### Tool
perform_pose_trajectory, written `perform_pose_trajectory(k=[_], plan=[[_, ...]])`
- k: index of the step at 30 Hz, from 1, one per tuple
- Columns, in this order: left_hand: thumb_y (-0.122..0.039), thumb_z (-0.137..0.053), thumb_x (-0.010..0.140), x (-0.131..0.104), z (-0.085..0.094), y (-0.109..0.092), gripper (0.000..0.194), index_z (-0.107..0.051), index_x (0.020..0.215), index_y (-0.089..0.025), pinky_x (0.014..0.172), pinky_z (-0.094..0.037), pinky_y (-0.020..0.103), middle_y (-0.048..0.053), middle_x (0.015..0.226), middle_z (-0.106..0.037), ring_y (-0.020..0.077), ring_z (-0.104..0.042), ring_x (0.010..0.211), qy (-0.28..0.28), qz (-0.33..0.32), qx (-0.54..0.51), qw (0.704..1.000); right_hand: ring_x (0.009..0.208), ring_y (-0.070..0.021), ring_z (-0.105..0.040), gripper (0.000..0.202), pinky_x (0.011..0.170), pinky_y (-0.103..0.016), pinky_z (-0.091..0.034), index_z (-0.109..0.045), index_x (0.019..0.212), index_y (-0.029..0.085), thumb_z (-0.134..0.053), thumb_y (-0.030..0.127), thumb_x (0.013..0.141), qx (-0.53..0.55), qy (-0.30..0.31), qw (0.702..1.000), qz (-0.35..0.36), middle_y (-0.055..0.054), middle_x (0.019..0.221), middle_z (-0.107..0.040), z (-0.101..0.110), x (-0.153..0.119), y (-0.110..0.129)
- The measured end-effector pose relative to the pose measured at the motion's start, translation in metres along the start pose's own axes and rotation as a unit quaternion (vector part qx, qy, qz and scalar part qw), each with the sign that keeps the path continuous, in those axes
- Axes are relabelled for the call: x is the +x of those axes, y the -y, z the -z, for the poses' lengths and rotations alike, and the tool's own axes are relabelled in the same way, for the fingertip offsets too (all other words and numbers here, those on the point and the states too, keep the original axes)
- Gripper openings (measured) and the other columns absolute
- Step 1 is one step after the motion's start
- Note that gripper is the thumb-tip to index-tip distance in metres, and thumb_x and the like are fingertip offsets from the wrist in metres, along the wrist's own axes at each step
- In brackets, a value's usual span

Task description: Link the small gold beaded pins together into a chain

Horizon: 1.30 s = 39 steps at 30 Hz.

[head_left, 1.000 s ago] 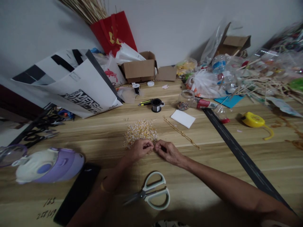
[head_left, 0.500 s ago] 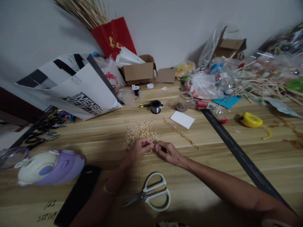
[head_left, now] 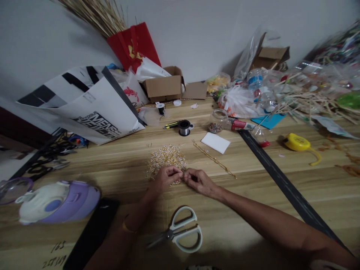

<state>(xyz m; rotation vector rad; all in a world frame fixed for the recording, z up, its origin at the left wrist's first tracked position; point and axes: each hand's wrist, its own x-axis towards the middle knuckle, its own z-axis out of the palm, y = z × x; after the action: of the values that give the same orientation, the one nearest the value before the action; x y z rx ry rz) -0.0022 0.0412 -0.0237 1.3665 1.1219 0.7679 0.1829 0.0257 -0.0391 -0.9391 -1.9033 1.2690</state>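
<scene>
Two hands, left (head_left: 168, 177) and right (head_left: 199, 181), beside one bead pile (head_left: 165, 159).

1. Bag (head_left: 95, 112), white, lettered; stood at left.
2. Red bag (head_left: 135, 47); leaned near the wall.
3. Box (head_left: 164, 86), cardboard; sat open.
4. Bottle (head_left: 63, 202), purple and cream; occupied the near left.
5. Tape measure (head_left: 298, 142), yellow; lay right of the dark strip (head_left: 281, 180).

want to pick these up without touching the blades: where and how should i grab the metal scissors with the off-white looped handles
Probably by the off-white handle loops, coming from the right with thumb and fingers through them. The metal scissors lie flat, loops spread apart at the right end, while the blades point left.
</scene>
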Motion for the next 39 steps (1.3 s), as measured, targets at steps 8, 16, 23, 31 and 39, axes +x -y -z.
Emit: perform_pose_trajectory(k=[8,16,23,31,39], plan=[[-0.037,-0.071,0.064,-0.0019,-0.0014,-0.0030,0.027,-0.063,0.070,-0.012,0.054,-0.044,0.021,0.001,0.059,-0.062,0.0099,-0.055,0.055,0.001,-0.002,-0.014,1.000,0.056,-0.0092,-0.042,0.009,0.052,-0.019,-0.030,-0.055,0.077,0.015,-0.051,0.020,0.084,0.009,-0.008,1.000,0.004,0.003,0.063,-0.050,-0.0006,0.0010,-0.0018],[-0.036,-0.073,0.063,-0.0017,-0.0001,-0.0038,0.028,-0.064,0.073,-0.012,0.054,-0.044,0.020,0.001,0.060,-0.063,0.0096,-0.055,0.055,0.015,0.011,-0.028,0.999,0.057,-0.0095,-0.043,0.008,0.052,-0.019,-0.030,-0.054,0.077,0.015,-0.051,0.019,0.083,0.017,-0.011,1.000,0.003,0.002,0.064,-0.051,-0.0007,0.0005,-0.0009],[-0.040,-0.073,0.062,0.0006,0.0012,-0.0037,0.032,-0.065,0.073,-0.011,0.052,-0.044,0.020,0.001,0.060,-0.063,0.0086,-0.055,0.052,0.026,0.014,-0.054,0.998,0.057,-0.0097,-0.042,0.010,0.053,-0.020,-0.031,-0.054,0.076,0.016,-0.050,0.021,0.084,0.013,-0.016,1.000,0.001,0.002,0.064,-0.050,-0.0003,0.0010,-0.0005],[-0.037,-0.074,0.063,-0.0009,0.0017,-0.0056,0.031,-0.064,0.076,-0.011,0.051,-0.042,0.020,0.000,0.057,-0.060,0.0076,-0.052,0.051,0.039,0.006,-0.052,0.998,0.057,-0.0096,-0.040,0.009,0.053,-0.020,-0.030,-0.053,0.078,0.016,-0.049,0.020,0.084,0.014,-0.016,1.000,0.009,0.003,0.063,-0.047,-0.0002,0.0009,-0.0006],[-0.036,-0.075,0.061,-0.0016,0.0012,-0.0049,0.034,-0.063,0.080,-0.010,0.050,-0.040,0.020,0.001,0.063,-0.061,0.0066,-0.051,0.050,0.048,0.011,-0.066,0.997,0.057,-0.0096,-0.040,0.008,0.053,-0.020,-0.029,-0.052,0.079,0.016,-0.049,0.020,0.085,0.012,-0.015,1.000,0.010,0.003,0.064,-0.046,0.0004,0.0006,-0.0003]])
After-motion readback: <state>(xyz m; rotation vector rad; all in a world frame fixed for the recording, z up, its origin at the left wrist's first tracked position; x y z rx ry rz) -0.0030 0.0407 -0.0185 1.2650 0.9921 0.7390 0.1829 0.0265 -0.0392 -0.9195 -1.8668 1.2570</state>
